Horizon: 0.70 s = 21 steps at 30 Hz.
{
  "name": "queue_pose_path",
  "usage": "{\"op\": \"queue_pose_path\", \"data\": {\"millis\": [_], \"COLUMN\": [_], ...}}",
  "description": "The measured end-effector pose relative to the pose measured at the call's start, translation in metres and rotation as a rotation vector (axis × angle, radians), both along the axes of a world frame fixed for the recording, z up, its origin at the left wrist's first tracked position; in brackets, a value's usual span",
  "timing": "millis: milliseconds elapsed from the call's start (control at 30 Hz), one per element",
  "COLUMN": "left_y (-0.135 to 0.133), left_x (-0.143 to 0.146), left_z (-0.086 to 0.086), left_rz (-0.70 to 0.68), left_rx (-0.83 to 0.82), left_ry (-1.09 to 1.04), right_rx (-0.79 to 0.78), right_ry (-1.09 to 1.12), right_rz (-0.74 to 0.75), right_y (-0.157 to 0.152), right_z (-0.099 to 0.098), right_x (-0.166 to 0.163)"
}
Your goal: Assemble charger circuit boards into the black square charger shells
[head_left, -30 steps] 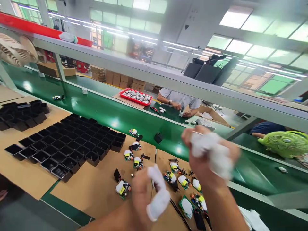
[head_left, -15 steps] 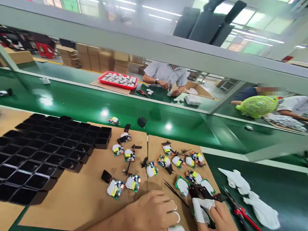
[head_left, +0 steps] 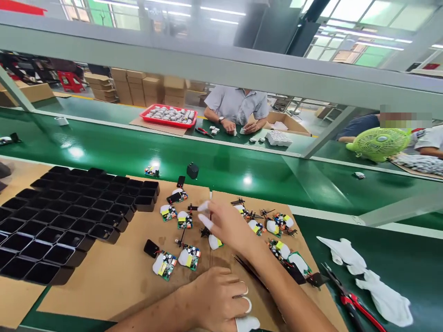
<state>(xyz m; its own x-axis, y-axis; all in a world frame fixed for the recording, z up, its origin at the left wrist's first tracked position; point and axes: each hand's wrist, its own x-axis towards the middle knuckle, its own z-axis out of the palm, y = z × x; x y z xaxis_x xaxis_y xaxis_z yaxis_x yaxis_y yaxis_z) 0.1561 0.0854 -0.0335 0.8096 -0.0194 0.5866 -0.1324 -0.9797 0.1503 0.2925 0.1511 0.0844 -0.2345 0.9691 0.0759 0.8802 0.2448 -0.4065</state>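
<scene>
My right hand reaches over the middle of the cardboard, white finger cots on the thumb and forefinger. Those fingers are apart with nothing visible between them, close to a small black part wired to a circuit board. Its wrist partly covers another board with a white blob and yellow component. Low in front, my left hand has curled fingers, several in white cots. A dark edge shows beneath its thumb, but whatever it holds is hidden. Dark tweezers lie partly under my right forearm.
Black open housings stand in rows at left. Red-handled pliers and white gloves lie at right. A black plug-shaped case sits on the green belt. Across it, a person works near a red tray.
My right hand has left the lower right and stretched up and left over the boards. My left hand has stayed low. The case and small board on the belt have shifted left.
</scene>
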Motion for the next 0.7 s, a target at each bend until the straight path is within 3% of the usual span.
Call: {"op": "queue_pose_path", "data": {"millis": [133, 267, 500, 700], "left_y": [0.003, 0.007, 0.014, 0.012], "left_x": [0.002, 0.001, -0.002, -0.005], "left_z": [0.001, 0.007, 0.028, 0.027], "left_rz": [0.019, 0.018, 0.006, -0.002], "left_rx": [-0.016, -0.018, 0.044, 0.034], "left_ry": [-0.001, 0.036, 0.076, -0.070], "right_rx": [-0.138, -0.220, -0.231, -0.187], "right_ry": [-0.104, -0.148, -0.218, -0.218], "right_rz": [0.029, 0.168, 0.142, -0.088], "right_y": [0.097, 0.144, 0.147, 0.134], "right_z": [-0.025, -0.039, -0.037, -0.044], "right_x": [-0.020, -0.033, -0.009, 0.009]}}
